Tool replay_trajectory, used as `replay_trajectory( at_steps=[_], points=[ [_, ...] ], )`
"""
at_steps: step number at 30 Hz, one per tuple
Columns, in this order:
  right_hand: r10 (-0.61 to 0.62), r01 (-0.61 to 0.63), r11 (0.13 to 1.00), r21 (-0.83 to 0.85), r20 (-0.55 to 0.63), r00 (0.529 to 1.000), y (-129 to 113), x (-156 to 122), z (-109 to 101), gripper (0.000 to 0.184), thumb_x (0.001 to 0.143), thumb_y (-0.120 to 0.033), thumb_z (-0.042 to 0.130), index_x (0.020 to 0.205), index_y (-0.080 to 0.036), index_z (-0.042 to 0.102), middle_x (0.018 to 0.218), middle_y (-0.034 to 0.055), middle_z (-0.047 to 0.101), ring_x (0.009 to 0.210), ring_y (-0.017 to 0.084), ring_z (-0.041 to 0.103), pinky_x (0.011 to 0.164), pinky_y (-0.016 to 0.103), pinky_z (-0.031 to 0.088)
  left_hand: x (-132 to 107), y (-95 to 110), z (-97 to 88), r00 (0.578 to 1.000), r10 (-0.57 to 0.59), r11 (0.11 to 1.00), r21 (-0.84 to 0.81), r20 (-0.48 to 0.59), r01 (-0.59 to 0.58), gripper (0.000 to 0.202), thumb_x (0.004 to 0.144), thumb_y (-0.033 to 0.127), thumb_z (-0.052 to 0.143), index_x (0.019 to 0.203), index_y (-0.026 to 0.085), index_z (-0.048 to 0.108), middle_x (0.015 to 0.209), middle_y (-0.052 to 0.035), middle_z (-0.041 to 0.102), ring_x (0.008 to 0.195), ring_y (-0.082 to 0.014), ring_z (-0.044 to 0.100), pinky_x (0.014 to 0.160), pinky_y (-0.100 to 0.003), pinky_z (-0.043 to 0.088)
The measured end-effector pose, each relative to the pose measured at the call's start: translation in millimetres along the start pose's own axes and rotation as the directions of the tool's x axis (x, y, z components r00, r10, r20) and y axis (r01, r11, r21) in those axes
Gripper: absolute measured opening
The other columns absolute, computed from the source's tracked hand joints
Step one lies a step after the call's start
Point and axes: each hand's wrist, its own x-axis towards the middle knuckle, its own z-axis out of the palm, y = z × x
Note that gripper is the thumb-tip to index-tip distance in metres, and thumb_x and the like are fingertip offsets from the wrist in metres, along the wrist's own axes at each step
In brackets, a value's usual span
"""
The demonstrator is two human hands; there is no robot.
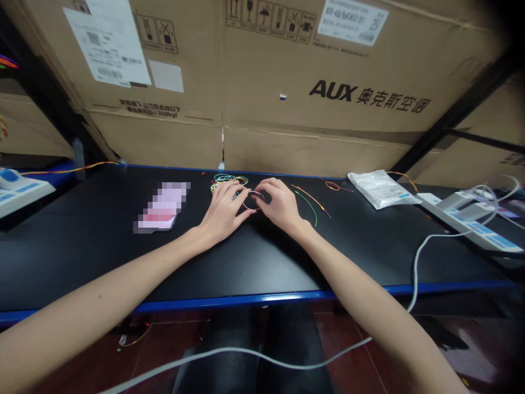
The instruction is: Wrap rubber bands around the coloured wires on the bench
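Both my hands rest on the black table (82,246) near its far edge. My left hand (223,210) and my right hand (276,205) meet at a small pink wire loop (251,201), each pinching one side of it. Just behind my left hand lies a pile of coiled coloured wires (227,180), green, yellow and blue. To the right of my right hand lie loose straight wires (311,203), green, yellow and pink, and one small coiled wire (333,186).
A pink phone (162,210) lies left of my hands. A white plastic bag (381,189) and a white power strip (467,221) with a grey cable (418,257) sit at the right. Large cardboard boxes (287,82) wall off the back. A white device (18,189) is far left.
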Motion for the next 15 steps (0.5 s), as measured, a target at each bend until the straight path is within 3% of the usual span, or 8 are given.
replay_trajectory(
  at_steps=[8, 15],
  points=[
    [-0.023, 0.024, 0.999, -0.022, 0.009, 1.000, 4.6, -1.8, 3.1, 0.020, 0.091, -0.026, 0.059, 0.078, -0.023, 0.074, 0.094, 0.0058, 0.072, 0.089, 0.020, 0.064, 0.083, 0.034, 0.052, 1.0, 5.9, -4.5, 0.998, 0.032, 0.997, 0.076, 0.048, -0.035, 0.039, 0.089, 0.031, 0.062, 0.124, 0.015, 0.059, 0.125, -0.0185, 0.061, 0.130, -0.0371, 0.046, 0.105, -0.060, 0.039],
    [-0.093, 0.074, 0.991, 0.116, 0.162, 0.982, 7.1, 2.3, -5.7, 0.028, 0.096, -0.029, 0.050, 0.083, -0.019, 0.073, 0.094, 0.0076, 0.073, 0.087, 0.019, 0.067, 0.082, 0.032, 0.052, 3.0, 3.7, -7.4, 0.996, 0.075, 0.989, 0.121, 0.054, -0.081, 0.039, 0.091, 0.032, 0.060, 0.125, 0.012, 0.059, 0.125, -0.0190, 0.061, 0.131, -0.0365, 0.045, 0.108, -0.057, 0.038]
  ],
)
